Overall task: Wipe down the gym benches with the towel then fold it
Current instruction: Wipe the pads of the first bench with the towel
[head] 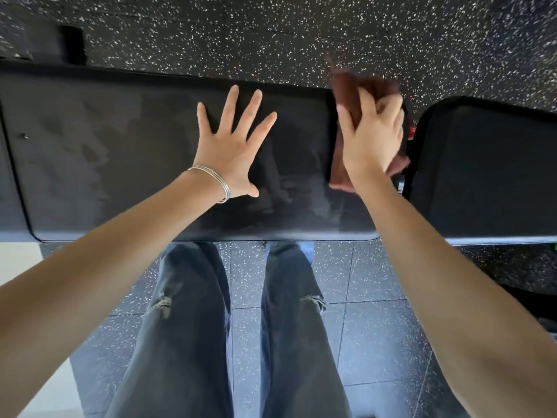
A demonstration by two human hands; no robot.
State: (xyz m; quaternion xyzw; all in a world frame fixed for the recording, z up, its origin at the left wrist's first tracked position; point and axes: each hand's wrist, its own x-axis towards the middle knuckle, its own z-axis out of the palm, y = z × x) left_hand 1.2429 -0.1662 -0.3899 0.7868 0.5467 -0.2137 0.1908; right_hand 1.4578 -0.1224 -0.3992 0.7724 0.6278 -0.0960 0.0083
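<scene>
The left hand (233, 146) lay flat on the black padded table (120, 152) at the centre of the frame, palm down, all five fingers spread wide apart and holding nothing. Thin silver bangles (217, 182) circled its wrist, just below the hand in the picture.

The right hand (372, 140) was at the right end of that same pad, in the centre right of the frame. Its fingers were curled and closed around a bunched reddish-brown towel (346, 95), with the thumb stretched out along the towel's left side. The hand and towel were blurred, so the exact grip of each finger could not be made out. The towel sat at the pad's right edge, part of it showing above the hand toward the upper part of the frame and part below it, hanging over the narrow gap between this pad and a second black pad (488, 173) at the right edge of the frame.

The table's surface showed dull smears and streaks, heaviest toward the left of the frame and again just left of the towel.

Below the table, in the lower middle of the frame, the person's legs in grey jeans (180, 327) with torn knees stood on a dark speckled floor (367, 282). The same speckled flooring filled the top of the frame beyond the table.
</scene>
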